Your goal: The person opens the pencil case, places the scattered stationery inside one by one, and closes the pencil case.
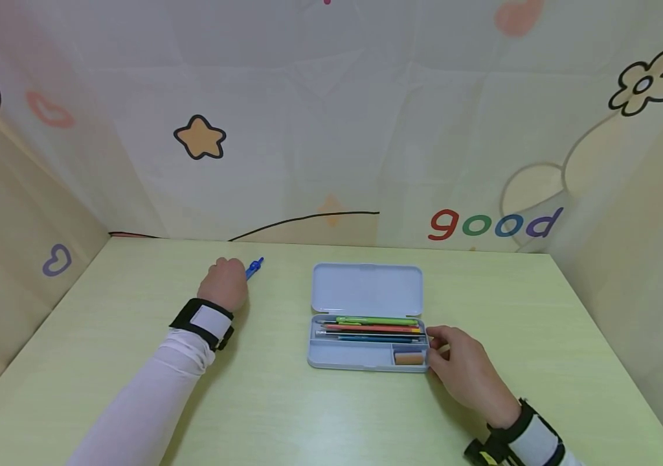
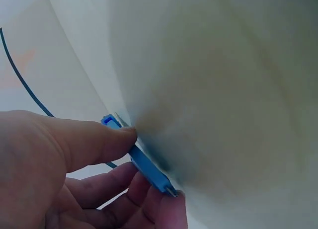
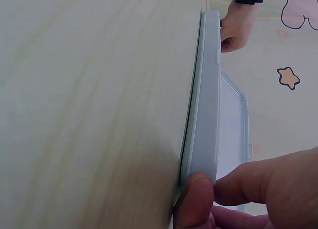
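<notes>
My left hand (image 1: 224, 283) is at the far left of the table, pinching a slim blue drawing compass (image 1: 254, 266) between thumb and fingers. In the left wrist view a metal point shows at the near end of the compass (image 2: 149, 172). To the right lies a pale blue pencil case (image 1: 355, 355) with its lid (image 1: 368, 288) folded back. My right hand (image 1: 464, 364) pinches the case's right end, with the thumb and fingertips at its corner in the right wrist view. Inside the case are a green pen (image 1: 377, 321), several pencils and a tan block (image 1: 409, 358).
A light wood-grain table (image 1: 285, 408) lies under both hands. Behind it and at both sides hang printed cloth walls (image 1: 308, 142) with a star, a flower and the word "good". The tan block sits in a small compartment at the case's near right.
</notes>
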